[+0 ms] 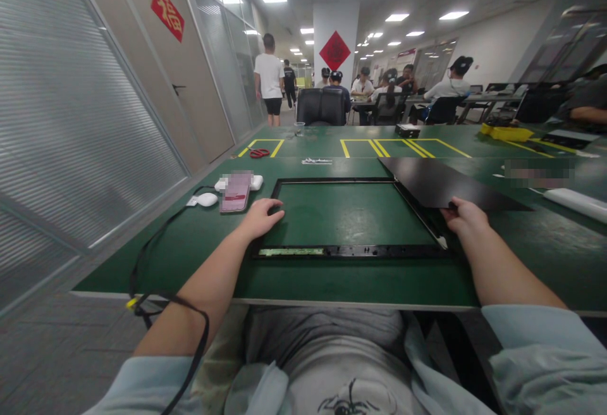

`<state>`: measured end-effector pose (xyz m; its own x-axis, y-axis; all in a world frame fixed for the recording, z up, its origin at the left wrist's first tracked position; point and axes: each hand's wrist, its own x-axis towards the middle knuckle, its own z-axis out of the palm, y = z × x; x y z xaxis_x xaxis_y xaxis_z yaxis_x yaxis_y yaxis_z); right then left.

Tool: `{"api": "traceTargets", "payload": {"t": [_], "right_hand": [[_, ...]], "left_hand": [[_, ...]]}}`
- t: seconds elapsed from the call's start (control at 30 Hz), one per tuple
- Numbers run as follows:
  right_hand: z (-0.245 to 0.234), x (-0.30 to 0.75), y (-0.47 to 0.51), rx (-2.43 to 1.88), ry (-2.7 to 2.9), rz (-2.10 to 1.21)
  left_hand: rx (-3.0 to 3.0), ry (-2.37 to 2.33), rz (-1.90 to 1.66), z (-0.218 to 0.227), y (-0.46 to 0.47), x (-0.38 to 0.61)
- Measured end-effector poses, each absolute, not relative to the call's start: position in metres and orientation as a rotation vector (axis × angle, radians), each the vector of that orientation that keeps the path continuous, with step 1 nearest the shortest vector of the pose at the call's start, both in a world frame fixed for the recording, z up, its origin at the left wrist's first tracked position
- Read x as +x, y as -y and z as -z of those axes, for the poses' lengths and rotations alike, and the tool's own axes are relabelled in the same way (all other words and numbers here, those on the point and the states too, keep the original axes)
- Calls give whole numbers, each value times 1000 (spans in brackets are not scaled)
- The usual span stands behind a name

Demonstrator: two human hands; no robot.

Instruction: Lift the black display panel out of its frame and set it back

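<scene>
A thin black rectangular frame (386, 251) lies flat on the green table, with a light strip along the left part of its near bar. My left hand (263, 217) is at the frame's left side, its fingers and thumb curved over the bar. In my right hand (467, 216) is the near edge of a dark flat panel (446, 184), pinched between thumb and fingers. The panel is tilted and overlaps the frame's right side, hiding part of it. A pale strip or cable end (442, 242) shows at the frame's near right corner.
Left of the frame lie a phone (236, 192), a white mouse-like object (207, 199) and a black cord (152, 244). Farther back are red scissors (259, 153), small white pieces (317, 161), a black box (407, 131) and a yellow tray (506, 133). A white roll (576, 204) lies right.
</scene>
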<state>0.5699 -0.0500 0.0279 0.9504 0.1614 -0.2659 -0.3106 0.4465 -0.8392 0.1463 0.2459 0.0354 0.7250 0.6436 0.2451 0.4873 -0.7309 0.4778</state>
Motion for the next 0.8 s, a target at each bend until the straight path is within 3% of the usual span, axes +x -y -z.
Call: {"api": "traceTargets", "payload": {"t": [0.8], "right_hand": [[-38,550,44,-1210,-252,-333]], "left_hand": [[2577,-842,-559,-37,-245,145]]}}
